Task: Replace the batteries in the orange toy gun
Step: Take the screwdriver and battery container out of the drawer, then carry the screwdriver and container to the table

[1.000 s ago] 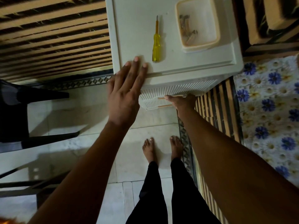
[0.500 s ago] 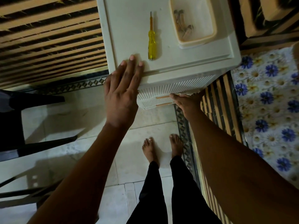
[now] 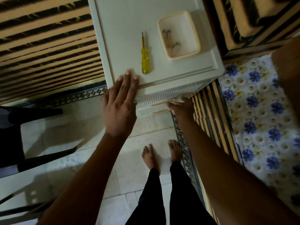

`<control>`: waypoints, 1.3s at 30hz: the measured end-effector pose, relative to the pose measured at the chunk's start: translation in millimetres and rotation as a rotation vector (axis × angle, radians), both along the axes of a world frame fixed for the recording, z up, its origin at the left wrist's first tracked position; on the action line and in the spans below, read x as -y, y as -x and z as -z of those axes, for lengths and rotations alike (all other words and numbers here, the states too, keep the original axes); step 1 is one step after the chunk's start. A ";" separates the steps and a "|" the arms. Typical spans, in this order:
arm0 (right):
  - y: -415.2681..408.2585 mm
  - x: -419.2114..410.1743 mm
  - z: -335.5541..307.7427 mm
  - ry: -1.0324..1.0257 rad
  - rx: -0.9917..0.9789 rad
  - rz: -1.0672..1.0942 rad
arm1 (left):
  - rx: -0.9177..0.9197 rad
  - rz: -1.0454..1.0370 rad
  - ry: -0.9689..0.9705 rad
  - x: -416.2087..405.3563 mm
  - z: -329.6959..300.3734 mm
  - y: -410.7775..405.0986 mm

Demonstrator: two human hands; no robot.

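- Right hand (image 3: 181, 105) has slid along the drawer (image 3: 155, 109) front over the last second, now gripping its right end; drawer barely out.
- Left hand (image 3: 121, 101) stays flat, fingers straight, bracing the table (image 3: 123, 21) edge.
- Likely fetching the toy gun: not in view.
- Yellow screwdriver (image 3: 144, 56) and tray (image 3: 178, 36) of what look like batteries wait on top.

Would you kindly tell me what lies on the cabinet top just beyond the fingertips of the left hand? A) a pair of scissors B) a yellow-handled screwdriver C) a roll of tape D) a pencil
B: a yellow-handled screwdriver lies on the white cabinet top, its handle end close to the straight fingers of the left hand, with the shallow tray to its right.
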State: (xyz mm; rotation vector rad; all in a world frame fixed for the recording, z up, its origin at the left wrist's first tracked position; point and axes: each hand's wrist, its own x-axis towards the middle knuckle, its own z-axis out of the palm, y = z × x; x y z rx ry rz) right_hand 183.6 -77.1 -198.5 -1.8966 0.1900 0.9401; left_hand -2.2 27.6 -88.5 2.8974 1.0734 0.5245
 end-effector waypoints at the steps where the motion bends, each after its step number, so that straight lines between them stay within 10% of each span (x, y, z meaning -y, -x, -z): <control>1: 4.4 4.4 -10.9 0.005 0.091 -0.012 | -0.018 0.004 0.051 1.3 -4.2 0.8; 7: 18.5 21.8 -111.0 -0.086 0.812 -0.013 | 0.033 -0.127 0.253 0.2 -45.6 -20.9; 12: -8.1 -4.1 -166.5 -0.187 1.027 0.001 | 0.078 -0.247 0.394 -19.9 -77.2 -65.7; 28: -67.7 -56.5 -198.1 0.083 0.444 -0.291 | 0.208 -0.585 0.887 -34.0 -105.0 -100.2; 39: -30.8 -38.4 -245.7 -0.175 0.178 -0.406 | 0.630 -0.718 1.047 4.3 -154.1 -50.6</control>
